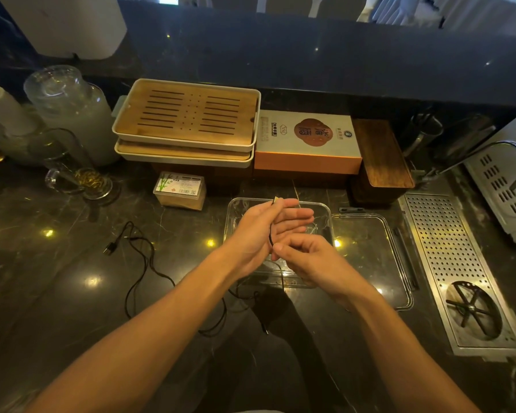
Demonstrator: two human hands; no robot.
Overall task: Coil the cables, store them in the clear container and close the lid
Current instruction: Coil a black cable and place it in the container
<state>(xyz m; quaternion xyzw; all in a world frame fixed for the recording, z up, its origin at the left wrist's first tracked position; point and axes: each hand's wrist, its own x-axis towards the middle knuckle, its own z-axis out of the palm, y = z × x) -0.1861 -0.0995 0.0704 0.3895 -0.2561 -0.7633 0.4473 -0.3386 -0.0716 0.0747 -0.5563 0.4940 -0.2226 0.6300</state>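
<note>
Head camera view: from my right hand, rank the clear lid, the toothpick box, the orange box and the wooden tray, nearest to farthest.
From the right hand:
1. Clear lid, flat on the counter just to its right.
2. Toothpick box, beyond it to the left.
3. Orange box, behind the clear container.
4. Wooden tray, back left, atop another tray.
Items 2 and 3 are close to call.

Both hands hid much of the clear container (325,208); the label print on the small box (179,187) was too small to read.
</note>
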